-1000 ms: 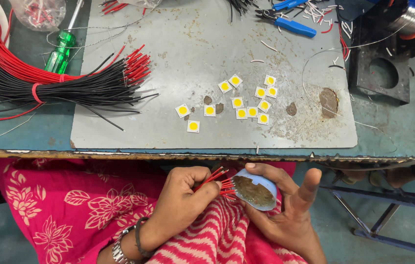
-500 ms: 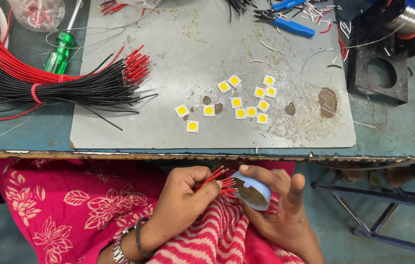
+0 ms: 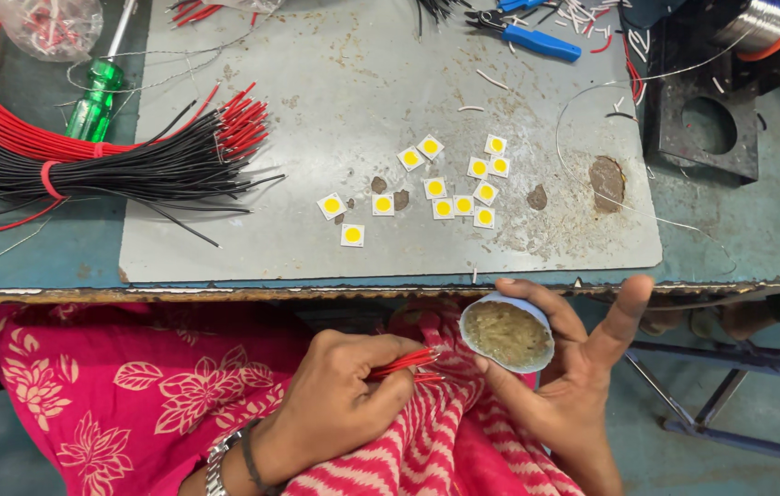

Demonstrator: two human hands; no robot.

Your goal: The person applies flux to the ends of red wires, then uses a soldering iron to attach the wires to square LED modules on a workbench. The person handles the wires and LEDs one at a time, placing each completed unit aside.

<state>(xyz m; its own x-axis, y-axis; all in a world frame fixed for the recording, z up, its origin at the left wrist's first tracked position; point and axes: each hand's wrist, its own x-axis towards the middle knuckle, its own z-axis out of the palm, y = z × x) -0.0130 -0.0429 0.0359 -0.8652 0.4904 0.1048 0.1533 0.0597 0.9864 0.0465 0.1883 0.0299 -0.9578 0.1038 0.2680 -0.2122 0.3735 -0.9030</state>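
Red wire ends (image 3: 406,365) project from the left hand (image 3: 339,404), whose fingers are pressed together around the small bunch, tips aimed toward the right. The right hand (image 3: 574,386) holds a small round tin (image 3: 507,332) of brownish paste, pinched between thumb and curled fingers, with one finger raised straight. The tin is tilted, its open face up toward the camera, just beside the wire tips; contact cannot be confirmed. Both hands sit below the front edge of the desk (image 3: 739,230), above a pink patterned garment (image 3: 114,395). On the grey metal sheet (image 3: 353,101) lie white square chips with yellow centres (image 3: 436,187), a bundle of black and red wires (image 3: 133,156), a green-handled screwdriver (image 3: 94,101) and blue-handled cutters (image 3: 528,35).
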